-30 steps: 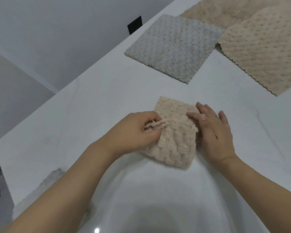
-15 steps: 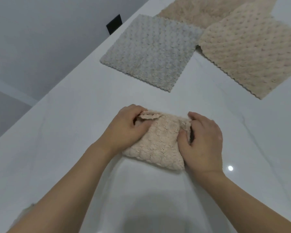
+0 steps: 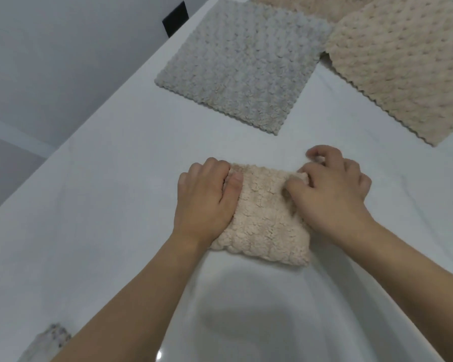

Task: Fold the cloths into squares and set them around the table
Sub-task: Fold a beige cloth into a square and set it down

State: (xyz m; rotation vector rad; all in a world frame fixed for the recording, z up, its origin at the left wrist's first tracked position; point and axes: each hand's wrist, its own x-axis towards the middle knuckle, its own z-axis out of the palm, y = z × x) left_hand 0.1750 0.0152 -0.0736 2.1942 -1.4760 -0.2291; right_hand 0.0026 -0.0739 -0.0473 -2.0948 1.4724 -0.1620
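Gripping a folded beige cloth [image 3: 264,218] at centre frame, both sides at once: left hand [image 3: 204,202] along the cloth's left edge, fingers curled over the far left corner and thumb laid flat on the pile; right hand [image 3: 327,194] at the far right corner, fingers bent and pinching a tuft of the fabric. Lying on the white table [image 3: 102,205] as a thick, roughly square pad, near edge toward the lower middle of the frame. Showing no containers anywhere in view. Counting cloths: one folded in the hands, three more spread flat toward the top of the frame. Sitting upper centre, well apart from the hands, a grey cloth [image 3: 241,64], unfolded. Lying just beside it at upper right, a beige cloth [image 3: 408,66] with a scalloped edge, overlapping another beige cloth [image 3: 304,6] cut off by the top edge. Poking in at lower left, a pale speckled scrap [image 3: 50,340], too cropped to identify. Showing at upper left, beyond the table edge, a black wall plate [image 3: 175,19].
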